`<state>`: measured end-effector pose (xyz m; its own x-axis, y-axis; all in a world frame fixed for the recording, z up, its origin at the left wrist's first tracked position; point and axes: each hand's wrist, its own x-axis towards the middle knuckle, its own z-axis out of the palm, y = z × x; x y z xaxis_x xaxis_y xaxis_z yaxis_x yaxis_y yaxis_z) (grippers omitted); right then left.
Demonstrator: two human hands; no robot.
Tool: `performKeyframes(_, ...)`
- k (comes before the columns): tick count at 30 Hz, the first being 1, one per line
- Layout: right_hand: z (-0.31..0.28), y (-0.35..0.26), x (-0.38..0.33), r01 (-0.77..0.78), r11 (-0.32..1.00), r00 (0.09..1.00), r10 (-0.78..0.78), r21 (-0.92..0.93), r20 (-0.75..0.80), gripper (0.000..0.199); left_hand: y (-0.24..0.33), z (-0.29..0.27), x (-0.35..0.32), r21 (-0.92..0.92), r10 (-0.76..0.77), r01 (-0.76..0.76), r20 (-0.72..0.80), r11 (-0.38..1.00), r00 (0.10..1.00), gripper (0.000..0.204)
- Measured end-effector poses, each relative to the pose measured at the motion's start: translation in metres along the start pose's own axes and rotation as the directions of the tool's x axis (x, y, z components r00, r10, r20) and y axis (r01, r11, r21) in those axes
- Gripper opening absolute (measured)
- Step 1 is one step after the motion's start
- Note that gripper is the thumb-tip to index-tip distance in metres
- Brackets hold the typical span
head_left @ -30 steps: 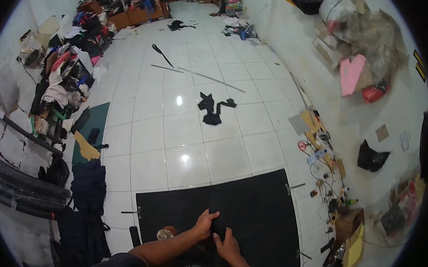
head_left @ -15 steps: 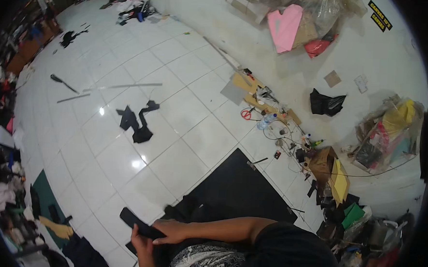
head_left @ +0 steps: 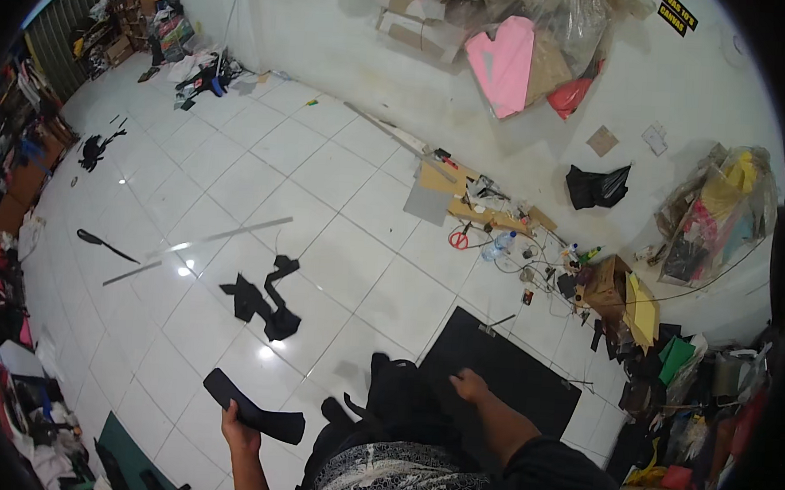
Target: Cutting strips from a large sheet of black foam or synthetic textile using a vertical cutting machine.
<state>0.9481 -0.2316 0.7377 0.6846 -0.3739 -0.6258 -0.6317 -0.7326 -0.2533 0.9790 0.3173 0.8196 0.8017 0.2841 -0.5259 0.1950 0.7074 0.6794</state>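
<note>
My left hand (head_left: 239,430) grips the lower edge of a long, flat black strip of material (head_left: 264,416), bent in the middle and held above the floor. Its fingers are closed on the strip. My right hand (head_left: 468,386) is apart from it, over the black board (head_left: 501,370) on the floor beside my legs. The right fingers look curled together, and nothing shows in them. Ahead on the white tiles lie black scraps (head_left: 265,309) of similar-looking material.
A long metal ruler (head_left: 224,234) and a dark long-handled tool (head_left: 107,245) lie on the tiles. Along the right wall are red-handled scissors (head_left: 459,237), a plastic bottle (head_left: 499,246) and a cardboard box (head_left: 605,287). Heaped goods line the left side; a green mat (head_left: 124,448) lies lower left.
My right hand has let go of the black strip and moved right, over the board. The strip stays in my left hand, now more fully in view. My view has tilted up.
</note>
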Motion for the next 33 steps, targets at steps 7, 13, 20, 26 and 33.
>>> performKeyframes(7,-0.055,0.03,0.069,-0.404,0.897,0.886,0.336,0.18,0.319,0.047,-0.04,0.109,0.106,0.035,-0.132,0.133,-0.033,0.99,0.991,0.038)
performKeyframes(13,-0.12,-0.024,0.263,-0.006,1.0,0.904,0.013,-0.017,0.427,0.046,-0.129,0.206,0.178,-0.136,-0.288,0.273,-0.102,0.952,0.952,0.034)
performKeyframes(20,-0.253,-0.125,0.514,0.122,0.983,0.986,-0.136,0.141,0.094,0.046,-0.191,0.367,0.264,-0.241,-0.399,0.349,-0.206,0.906,0.893,0.021)
performKeyframes(26,-0.301,-0.172,0.651,0.137,0.986,0.983,-0.147,0.091,0.113,0.046,-0.216,0.457,0.388,-0.17,-0.432,0.407,-0.147,0.897,0.89,0.029)
performKeyframes(33,-0.304,-0.15,0.887,0.084,0.972,0.967,-0.028,-0.218,0.252,0.038,-0.309,0.525,0.501,-0.216,-0.535,0.49,-0.302,0.845,0.789,0.026)
